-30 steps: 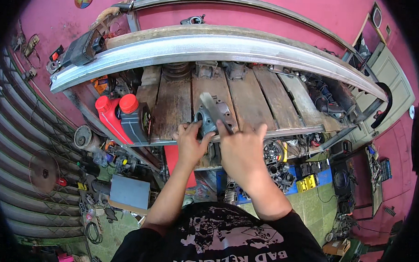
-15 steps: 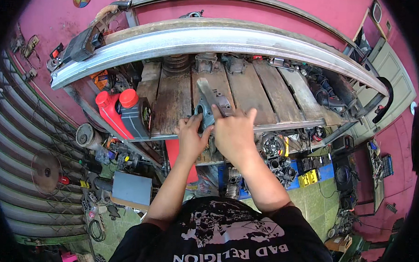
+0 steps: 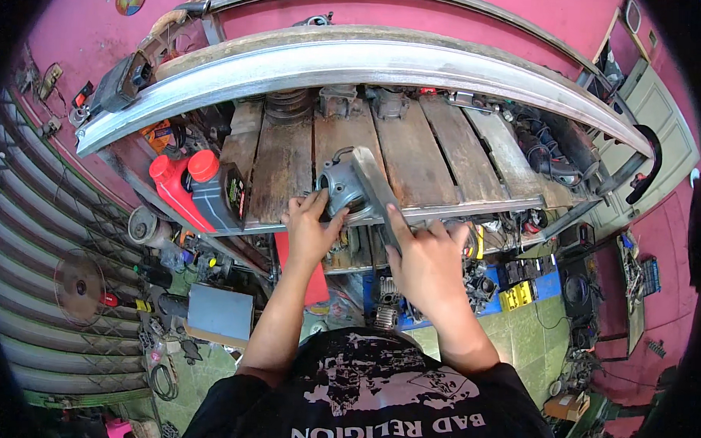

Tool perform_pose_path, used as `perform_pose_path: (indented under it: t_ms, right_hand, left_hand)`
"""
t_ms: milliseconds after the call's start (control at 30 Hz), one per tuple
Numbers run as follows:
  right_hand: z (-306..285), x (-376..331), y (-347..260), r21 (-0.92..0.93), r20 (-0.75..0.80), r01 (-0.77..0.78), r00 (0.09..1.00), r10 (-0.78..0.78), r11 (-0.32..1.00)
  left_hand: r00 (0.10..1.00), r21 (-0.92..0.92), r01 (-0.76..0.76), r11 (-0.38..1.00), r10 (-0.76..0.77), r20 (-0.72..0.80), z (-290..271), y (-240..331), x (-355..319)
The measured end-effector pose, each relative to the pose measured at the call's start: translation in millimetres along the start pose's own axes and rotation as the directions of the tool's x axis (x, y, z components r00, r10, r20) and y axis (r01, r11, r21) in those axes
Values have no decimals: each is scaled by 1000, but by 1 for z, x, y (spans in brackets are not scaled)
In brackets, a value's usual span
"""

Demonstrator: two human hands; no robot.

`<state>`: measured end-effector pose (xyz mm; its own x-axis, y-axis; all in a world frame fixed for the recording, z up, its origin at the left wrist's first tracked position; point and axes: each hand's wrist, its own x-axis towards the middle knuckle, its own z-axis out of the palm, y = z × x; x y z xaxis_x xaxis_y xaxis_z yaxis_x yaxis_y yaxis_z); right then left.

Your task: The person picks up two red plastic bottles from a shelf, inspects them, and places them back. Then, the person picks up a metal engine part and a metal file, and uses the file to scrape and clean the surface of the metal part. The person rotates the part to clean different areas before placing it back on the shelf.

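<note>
1. Metal casting (image 3: 342, 180), grey, one: sat at the front edge of the plank-topped bench (image 3: 279, 166), its round opening beside the left hand
2. Left hand (image 3: 310, 229): clamped on the casting's near left side, fingers and thumb at the rim of the opening
3. Flat bar (image 3: 373, 187), metal, long and narrow: slanted across the casting's right side, its far end reaching beyond the casting; full contact beneath could not be told
4. Right hand (image 3: 430, 272): closed on the bar's near end, index finger laid along it, apart from the left hand
5. State of work: judged in progress, with casting steadied and bar in position; the surface under the bar was hidden, so how much was done or left could not be told
6. Surroundings: finned cylinder (image 3: 287, 106) at the back of the bench; red bottle (image 3: 177, 196) and dark bottle (image 3: 217, 195) at its left end
</note>
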<state>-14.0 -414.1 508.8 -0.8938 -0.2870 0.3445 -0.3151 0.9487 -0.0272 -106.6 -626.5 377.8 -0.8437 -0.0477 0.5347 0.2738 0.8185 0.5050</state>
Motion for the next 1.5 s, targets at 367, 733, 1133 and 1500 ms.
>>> perform_pose_path:
  t_ms: [367, 733, 1133, 1500]
  right_hand:
    - [39, 49, 38, 94, -71, 75, 995, -69, 993]
    - [64, -23, 99, 647, 20, -163, 980, 197, 745]
    - [120, 82, 97, 755, 191, -227, 974, 125, 616]
    - [125, -31, 103, 798, 13, -73, 994, 104, 598]
  left_hand:
    - [996, 48, 83, 995, -84, 13, -2, 9, 0]
    - [979, 105, 203, 974, -206, 12, -4, 23, 0]
    - [967, 93, 245, 965, -250, 56, -7, 39, 6]
    - [968, 82, 226, 971, -234, 95, -3, 11, -2]
